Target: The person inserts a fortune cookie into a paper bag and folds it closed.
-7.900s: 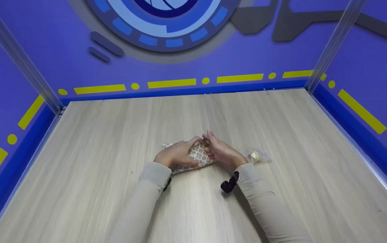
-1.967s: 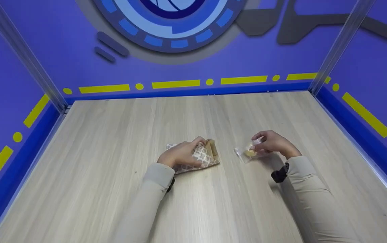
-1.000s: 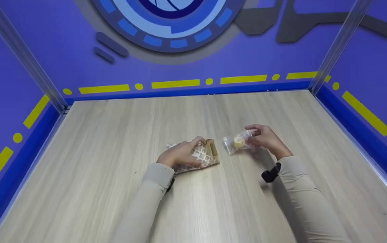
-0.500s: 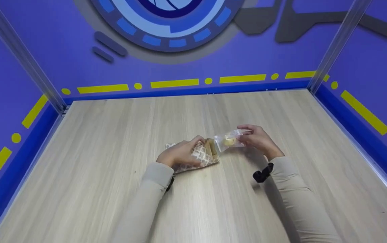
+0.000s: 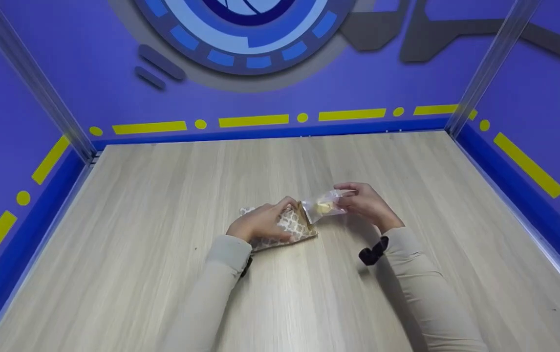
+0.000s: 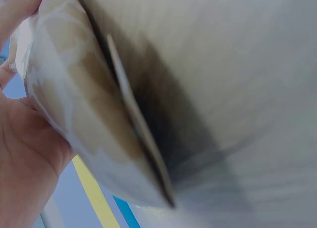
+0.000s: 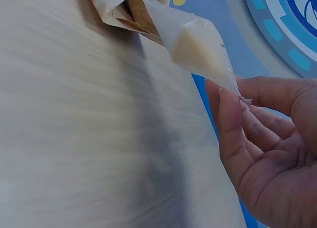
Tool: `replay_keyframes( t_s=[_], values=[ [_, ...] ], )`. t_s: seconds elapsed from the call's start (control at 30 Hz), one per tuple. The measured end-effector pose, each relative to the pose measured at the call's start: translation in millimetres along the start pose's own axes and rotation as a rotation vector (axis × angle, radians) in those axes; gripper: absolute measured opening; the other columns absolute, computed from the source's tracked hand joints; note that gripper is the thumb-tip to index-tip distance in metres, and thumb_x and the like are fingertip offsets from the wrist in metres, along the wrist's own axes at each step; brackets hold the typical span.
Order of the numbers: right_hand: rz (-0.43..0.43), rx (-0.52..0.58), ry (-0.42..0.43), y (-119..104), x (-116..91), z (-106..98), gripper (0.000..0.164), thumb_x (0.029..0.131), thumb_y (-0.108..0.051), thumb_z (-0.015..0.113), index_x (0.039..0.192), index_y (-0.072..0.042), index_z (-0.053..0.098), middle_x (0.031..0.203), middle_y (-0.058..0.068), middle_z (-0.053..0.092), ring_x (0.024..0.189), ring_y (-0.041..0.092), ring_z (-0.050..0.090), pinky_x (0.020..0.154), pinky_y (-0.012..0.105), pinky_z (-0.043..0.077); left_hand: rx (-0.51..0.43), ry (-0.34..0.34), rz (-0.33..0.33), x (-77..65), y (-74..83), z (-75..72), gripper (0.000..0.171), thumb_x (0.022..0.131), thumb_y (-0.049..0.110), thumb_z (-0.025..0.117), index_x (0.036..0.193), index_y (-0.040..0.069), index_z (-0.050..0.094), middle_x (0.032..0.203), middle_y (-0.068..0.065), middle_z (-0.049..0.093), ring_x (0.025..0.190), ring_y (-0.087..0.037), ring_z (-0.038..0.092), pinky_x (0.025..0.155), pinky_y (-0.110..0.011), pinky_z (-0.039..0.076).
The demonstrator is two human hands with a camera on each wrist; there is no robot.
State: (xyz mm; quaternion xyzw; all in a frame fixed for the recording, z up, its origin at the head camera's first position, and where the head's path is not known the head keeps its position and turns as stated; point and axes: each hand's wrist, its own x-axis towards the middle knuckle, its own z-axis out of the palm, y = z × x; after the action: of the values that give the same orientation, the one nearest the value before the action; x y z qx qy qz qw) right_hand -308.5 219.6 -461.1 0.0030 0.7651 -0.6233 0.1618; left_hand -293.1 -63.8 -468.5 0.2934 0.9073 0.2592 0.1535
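A patterned paper bag point(image 5: 293, 224) in white and tan lies on its side, its brown mouth facing right. My left hand point(image 5: 263, 224) grips it from above, thumb and fingers round its two sides; in the left wrist view the bag point(image 6: 74, 84) bulges out of the palm. My right hand point(image 5: 367, 204) pinches one end of a small clear packet point(image 5: 321, 208) with a pale yellow piece inside. In the right wrist view the free end of the packet point(image 7: 195, 47) reaches the open mouth of the paper bag point(image 7: 110, 2).
Both hands work over a wide wood-grain table point(image 5: 162, 195). Blue-purple panels point(image 5: 260, 105) with yellow dashes close it in at the back and both sides. Each wrist carries a small black camera point(image 5: 374, 252).
My right hand first left the bag's mouth, then took hold of the packet on the table. It has since carried the packet left to the mouth. My left hand stays on the bag.
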Motion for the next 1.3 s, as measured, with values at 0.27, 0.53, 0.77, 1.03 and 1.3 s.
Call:
replay_keyframes(
  t_s=[0.27,0.53,0.77,1.03,1.3],
  values=[
    [-0.012,-0.026,-0.001,1,3,7,0.054,0.085,0.003,0.061,0.136,0.008,0.045,0.094,0.003,0.064,0.078,0.008,0.062,0.07,0.02,0.052,0.007,-0.001,0.0,0.2,0.4,0.2,0.069,0.076,0.033,0.077,0.132,0.036,0.037,0.101,-0.006,0.063,0.081,-0.018,0.054,0.072,-0.033,0.046],
    [-0.034,-0.067,-0.009,1,2,8,0.053,0.085,0.001,0.061,0.135,0.009,0.046,0.091,0.003,0.064,0.076,0.007,0.062,0.068,0.02,0.052,0.009,-0.006,0.012,1.5,-0.5,0.2,0.07,0.076,0.032,0.077,0.133,0.033,0.038,0.095,-0.005,0.062,0.075,-0.017,0.051,0.068,-0.031,0.044],
    [-0.044,-0.124,-0.003,1,3,10,0.053,0.084,0.0,0.062,0.134,0.009,0.048,0.095,0.007,0.065,0.076,0.008,0.062,0.068,0.021,0.052,0.0,-0.001,0.019,1.3,-1.1,0.0,0.069,0.075,0.031,0.077,0.133,0.031,0.039,0.096,-0.005,0.062,0.075,-0.016,0.051,0.067,-0.03,0.044],
    [-0.041,-0.16,0.001,0,5,16,0.054,0.082,-0.001,0.063,0.134,0.006,0.05,0.1,0.012,0.062,0.076,0.012,0.061,0.065,0.027,0.055,0.0,0.004,0.005,-0.1,0.3,0.7,0.071,0.073,0.03,0.077,0.133,0.033,0.039,0.093,-0.004,0.061,0.074,-0.016,0.052,0.065,-0.031,0.045],
    [-0.056,-0.187,0.03,0,8,25,0.051,0.08,0.001,0.063,0.13,0.005,0.053,0.1,0.015,0.064,0.074,0.012,0.06,0.062,0.023,0.051,-0.007,-0.002,0.01,0.4,0.2,0.2,0.069,0.074,0.03,0.077,0.131,0.034,0.039,0.094,-0.003,0.062,0.074,-0.016,0.053,0.066,-0.03,0.045]
  ],
)
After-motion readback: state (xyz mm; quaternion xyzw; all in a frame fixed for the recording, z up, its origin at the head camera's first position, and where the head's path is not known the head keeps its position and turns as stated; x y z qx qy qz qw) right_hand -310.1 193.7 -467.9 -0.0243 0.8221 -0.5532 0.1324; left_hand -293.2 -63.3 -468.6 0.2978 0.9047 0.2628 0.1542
